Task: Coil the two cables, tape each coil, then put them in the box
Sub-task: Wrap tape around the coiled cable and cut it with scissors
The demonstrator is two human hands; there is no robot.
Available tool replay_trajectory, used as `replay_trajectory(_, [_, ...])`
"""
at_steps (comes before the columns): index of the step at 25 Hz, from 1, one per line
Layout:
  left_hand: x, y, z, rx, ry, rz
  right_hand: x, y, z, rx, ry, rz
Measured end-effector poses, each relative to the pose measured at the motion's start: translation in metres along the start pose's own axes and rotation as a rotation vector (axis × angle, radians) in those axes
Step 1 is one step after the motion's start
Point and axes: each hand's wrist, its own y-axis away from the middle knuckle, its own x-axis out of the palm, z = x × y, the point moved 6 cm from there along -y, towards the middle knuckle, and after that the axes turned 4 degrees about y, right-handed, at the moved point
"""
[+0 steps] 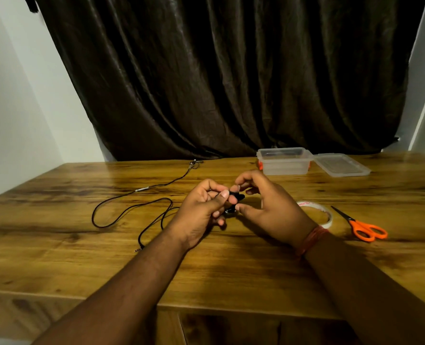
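Now | left hand (204,207) pinches cable (121,210) | right hand (268,207) beside

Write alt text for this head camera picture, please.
Two hands, the left hand and right hand, pinch a small black cable end above a wooden table; tape roll, orange scissors and open plastic box lie nearby.

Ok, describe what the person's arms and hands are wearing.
Both forearms are bare, with no sleeves in view. The right hand has a band of reddish-orange thread wound round its wrist. The left hand and its wrist carry nothing: no watch, ring or glove shows.
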Motion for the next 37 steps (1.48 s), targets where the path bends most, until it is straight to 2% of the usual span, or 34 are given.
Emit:
replay_trajectory(4, [0.011, 0.003, -0.002, -0.035, 0.113, 0.049, 0.004, -0.002, 0.0, 0.028, -0.122, -0.043])
replay_trajectory(7, [0.011, 0.002, -0.002, -0.038, 0.079, 0.039, 0.002, -0.003, -0.003, 0.065, -0.208, -0.094])
replay_trajectory(14, [0.012, 0.002, 0.004, -0.005, -0.179, 0.025, -0.001, -0.001, -0.004, 0.053, -0.079, -0.149])
replay_trajectory(20, [0.011, 0.0, 0.011, -0.053, -0.245, 0.035, -0.001, 0.0, -0.003, 0.027, 0.03, -0.158])
replay_trajectory(31, [0.013, 0.003, 0.011, -0.193, 0.096, 0.077, -0.002, -0.001, 0.001, -0.026, 0.055, -0.115])
replay_trajectory(37, [0.011, 0.003, 0.013, -0.249, 0.175, 0.096, 0.0, -0.002, 0.003, -0.108, 0.119, -0.093])
